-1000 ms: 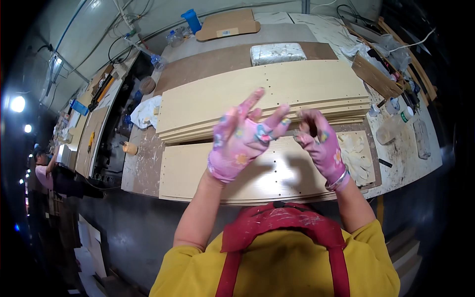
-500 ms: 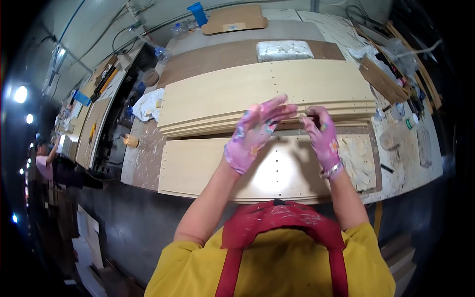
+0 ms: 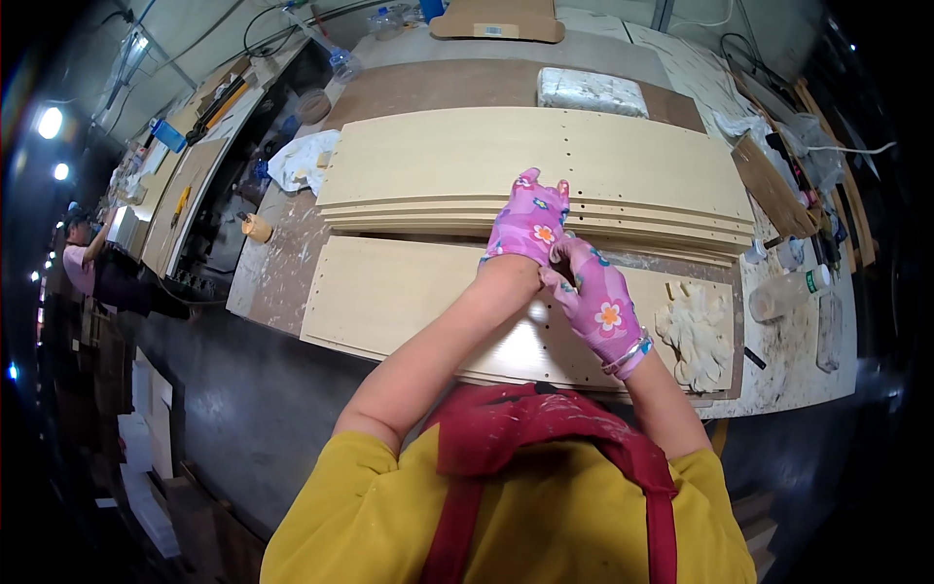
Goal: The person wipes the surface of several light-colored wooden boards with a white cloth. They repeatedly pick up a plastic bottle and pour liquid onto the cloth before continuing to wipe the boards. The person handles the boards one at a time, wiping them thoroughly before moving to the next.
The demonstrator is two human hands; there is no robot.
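Both my hands wear pink flowered work gloves. My left hand [image 3: 528, 219] is held over the front edge of the far stack of pale boards [image 3: 438, 151], back upward, its fingers partly bent and apart, with nothing in them. At its wrist, my right hand [image 3: 595, 302] pinches the cuff of the left glove [image 3: 516, 250] between thumb and fingers. Below my arms lies the near stack of pale boards [image 3: 389, 292], drilled with rows of small holes. A pair of off-white gloves [image 3: 696, 336] rests on its right end.
A wrapped white block [image 3: 592, 92] and a cardboard piece [image 3: 496, 21] lie at the back. To the right are a clear bottle [image 3: 778, 297] and a brown board [image 3: 773, 185]. A white cloth [image 3: 300, 161] and small orange jar [image 3: 256, 228] sit left. Another person [image 3: 83, 263] stands far left.
My hands have come together: the left turned back upward, and the right moved to its wrist and took hold of the glove cuff. The view has shifted slightly.
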